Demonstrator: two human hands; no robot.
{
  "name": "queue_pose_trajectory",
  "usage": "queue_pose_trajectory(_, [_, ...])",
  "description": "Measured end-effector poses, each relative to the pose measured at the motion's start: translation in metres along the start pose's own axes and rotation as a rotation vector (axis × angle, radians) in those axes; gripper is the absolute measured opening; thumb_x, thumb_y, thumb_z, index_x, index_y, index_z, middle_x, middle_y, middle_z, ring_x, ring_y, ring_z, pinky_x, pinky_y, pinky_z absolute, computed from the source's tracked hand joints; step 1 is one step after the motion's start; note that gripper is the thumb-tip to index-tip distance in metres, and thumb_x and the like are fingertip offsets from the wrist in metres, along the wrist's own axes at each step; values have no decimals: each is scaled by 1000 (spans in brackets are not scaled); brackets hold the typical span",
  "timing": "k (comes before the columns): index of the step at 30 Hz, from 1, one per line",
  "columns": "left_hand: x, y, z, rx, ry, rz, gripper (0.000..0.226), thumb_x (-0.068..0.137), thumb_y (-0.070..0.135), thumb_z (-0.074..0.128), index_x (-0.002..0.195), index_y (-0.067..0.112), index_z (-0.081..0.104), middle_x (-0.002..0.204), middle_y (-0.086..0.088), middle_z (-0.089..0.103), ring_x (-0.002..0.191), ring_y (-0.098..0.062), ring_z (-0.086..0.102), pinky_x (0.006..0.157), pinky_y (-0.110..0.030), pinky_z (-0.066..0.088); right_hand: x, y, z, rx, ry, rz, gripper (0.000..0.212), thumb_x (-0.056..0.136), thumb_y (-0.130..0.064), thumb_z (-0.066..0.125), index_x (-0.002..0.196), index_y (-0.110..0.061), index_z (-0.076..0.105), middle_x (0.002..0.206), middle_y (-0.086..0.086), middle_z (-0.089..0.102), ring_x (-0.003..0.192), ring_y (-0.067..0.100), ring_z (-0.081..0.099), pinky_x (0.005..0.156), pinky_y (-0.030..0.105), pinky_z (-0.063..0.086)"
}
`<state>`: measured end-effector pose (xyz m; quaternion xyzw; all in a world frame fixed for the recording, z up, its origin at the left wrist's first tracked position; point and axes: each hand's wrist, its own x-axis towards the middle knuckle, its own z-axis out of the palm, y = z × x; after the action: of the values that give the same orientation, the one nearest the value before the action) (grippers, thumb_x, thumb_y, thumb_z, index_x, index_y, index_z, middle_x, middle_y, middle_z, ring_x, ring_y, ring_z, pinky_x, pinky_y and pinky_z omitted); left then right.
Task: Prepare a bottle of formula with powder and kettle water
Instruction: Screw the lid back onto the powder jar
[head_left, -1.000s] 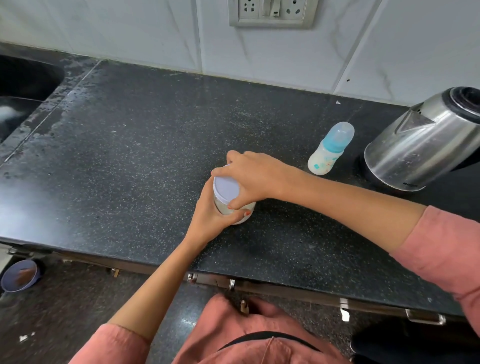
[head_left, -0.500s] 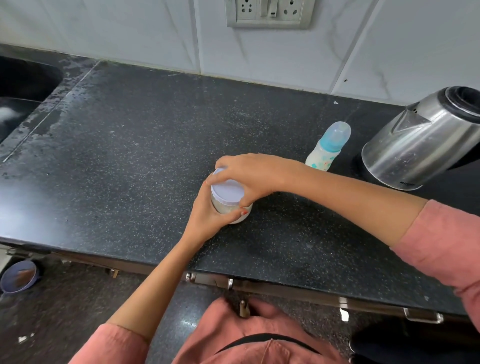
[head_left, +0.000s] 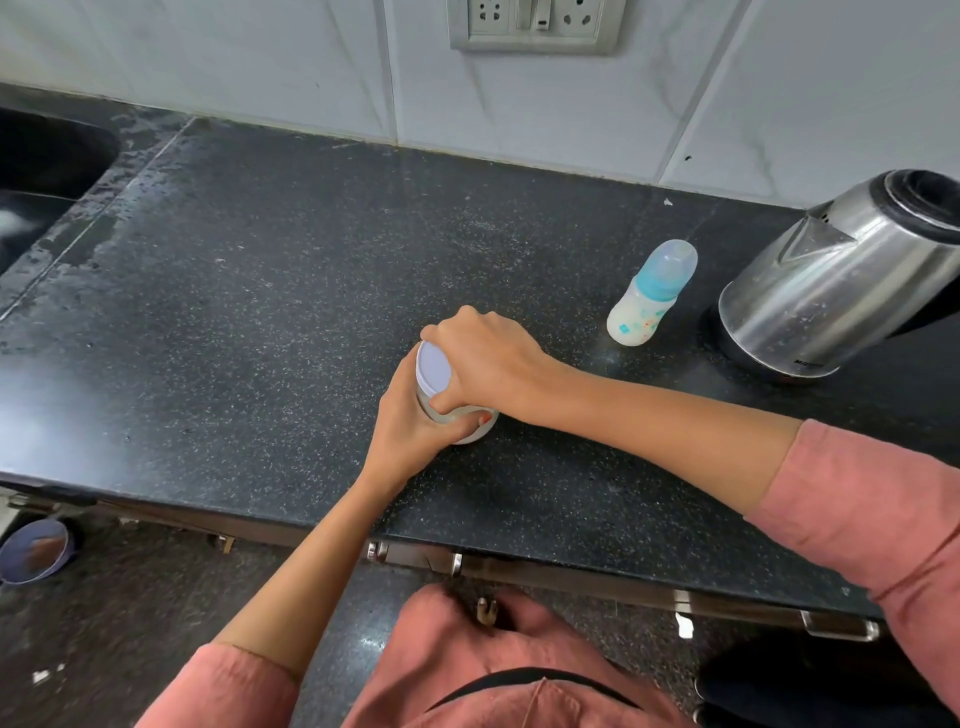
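A small white formula jar (head_left: 470, 431) with a pale lilac lid (head_left: 432, 367) stands on the black countertop (head_left: 249, 312) near its front edge. My left hand (head_left: 410, 421) grips the jar's body from the near side. My right hand (head_left: 488, 358) curls over the lid and grips its rim. A baby bottle (head_left: 649, 296) with a teal collar and a clear cap stands upright to the right, apart from both hands. A steel kettle (head_left: 841, 280) sits on its base at the far right.
A dark sink (head_left: 47, 171) lies at the far left. A wall socket (head_left: 535, 23) is set in the white tiles behind. Drawer handles (head_left: 415, 553) run under the counter's front edge. A small bowl (head_left: 34, 551) sits on the floor at the left.
My right hand has turned on the lid, covering more of it, with the wrist swung round. The left hand keeps its hold on the jar. Bottle and kettle have not moved.
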<state>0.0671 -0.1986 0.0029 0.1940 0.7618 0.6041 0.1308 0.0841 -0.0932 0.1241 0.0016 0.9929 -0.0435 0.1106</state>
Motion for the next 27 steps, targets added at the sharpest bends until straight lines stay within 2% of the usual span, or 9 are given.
queue_pose_trajectory(4, [0,2,0,-14,0,1,73,50,47,78,112,59,41,110,29,59,104,11,55,76,-3,42,1,-3,3,18,11,48,48,74,-31,69,114,-11,55,109,14,57,77,24,51,60,31,39])
queue_pose_trajectory(7, [0,2,-1,-53,-31,-5,80,50,43,81,118,52,40,118,20,57,110,7,54,84,-11,45,1,3,5,60,-11,21,57,74,-39,69,122,-15,51,116,13,52,97,31,58,65,32,38])
queue_pose_trajectory(9, [0,1,-3,-79,-77,-7,83,50,43,81,120,51,38,123,18,54,114,4,52,92,-17,45,-1,15,3,183,-55,0,70,73,-46,70,133,-20,44,126,12,48,113,32,51,78,34,39])
queue_pose_trajectory(11, [1,1,-7,-100,-130,-15,88,49,42,82,124,48,36,128,16,51,118,2,50,96,-21,43,-5,32,2,415,-69,19,76,73,-43,72,138,-21,39,136,9,46,124,26,43,92,32,36])
queue_pose_trajectory(15, [6,2,-20,-36,-261,26,94,48,44,82,128,43,32,133,18,44,122,10,42,97,-9,35,-17,65,25,921,-49,101,82,69,-16,79,139,-16,37,132,7,54,117,21,55,99,32,44])
queue_pose_trajectory(19, [11,-1,-31,-31,-364,40,106,50,55,83,138,28,30,144,5,40,133,-5,37,108,-19,32,-25,72,67,929,-75,90,97,62,-9,82,142,-20,29,142,2,39,126,17,44,97,24,40])
queue_pose_trajectory(23, [11,0,-33,-86,-348,-39,107,43,53,86,134,27,36,136,13,47,125,2,45,101,-14,38,-21,57,99,979,105,74,104,55,-17,85,141,-29,27,142,-5,39,128,10,37,105,34,37])
queue_pose_trajectory(25, [13,0,-33,-87,-320,-54,104,41,44,89,131,27,40,133,13,50,122,2,48,100,-15,39,-18,50,106,1050,212,89,100,52,-27,87,136,-30,34,130,-17,45,121,-1,37,100,22,38])
queue_pose_trajectory(27, [19,0,-34,-86,-304,-58,94,48,23,88,129,27,41,131,13,52,120,3,50,100,-16,41,-13,49,106,1078,271,106,96,49,-35,86,133,-32,39,117,-29,46,114,-9,40,89,6,36])
